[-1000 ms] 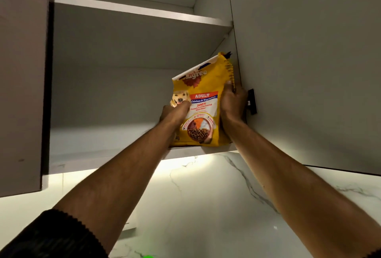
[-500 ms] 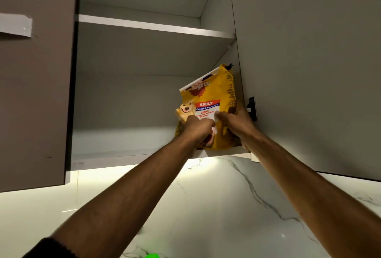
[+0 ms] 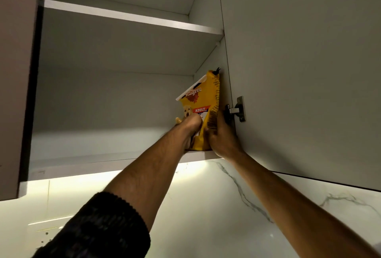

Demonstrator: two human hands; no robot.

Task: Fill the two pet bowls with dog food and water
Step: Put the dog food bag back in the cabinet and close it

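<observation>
A yellow dog food bag (image 3: 206,96) stands upright at the right end of the lower shelf (image 3: 103,160) inside an open wall cupboard. My left hand (image 3: 190,126) grips the bag's front, covering the lower part of its label. My right hand (image 3: 221,138) holds the bag's right side, close to the cupboard's side wall. Both arms reach up from below. No pet bowls are in view.
The open cupboard door (image 3: 299,72) hangs to the right, its metal hinge (image 3: 237,110) just beside my right hand. An upper shelf (image 3: 127,16) runs above. Another door (image 3: 14,72) is at the left. A lit marble wall (image 3: 206,206) lies below.
The bag has gone deeper and further right on the shelf, turning so that its side faces me. Both hands slid lower on it and stay on it.
</observation>
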